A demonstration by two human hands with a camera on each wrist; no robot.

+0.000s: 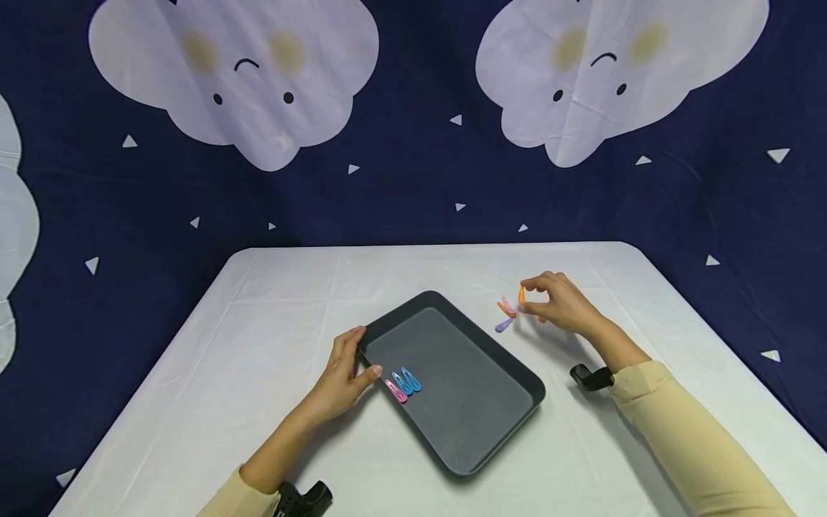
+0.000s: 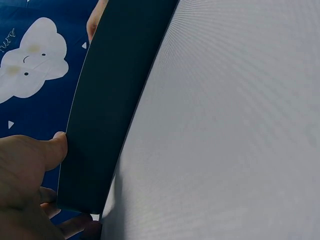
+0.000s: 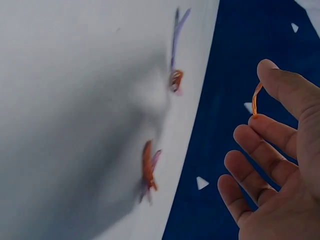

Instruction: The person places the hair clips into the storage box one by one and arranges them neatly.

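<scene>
My left hand [image 1: 341, 375] holds the left corner of a dark grey tray [image 1: 474, 388], thumb at the rim and fingers along the outer side. In the left wrist view the tray's outer wall [image 2: 107, 110] fills much of the picture. Inside the tray lie two blue snap hair clips [image 1: 411, 379] and a pink one [image 1: 396, 391], side by side near its left edge. Right of the tray, my right hand [image 1: 563, 305] pinches an orange hair clip [image 1: 521, 295] between thumb and index finger, raised off the table.
Loose clips lie beside the tray's right side: a purple clip [image 1: 504, 325], an orange clip [image 1: 506, 310] and a pink clip [image 1: 508, 305]. More clips [image 3: 148, 167], partly hidden by my right hand in the head view, lie on the white table [image 1: 291, 301]. A dark blue cloth [image 1: 413, 194] hangs behind.
</scene>
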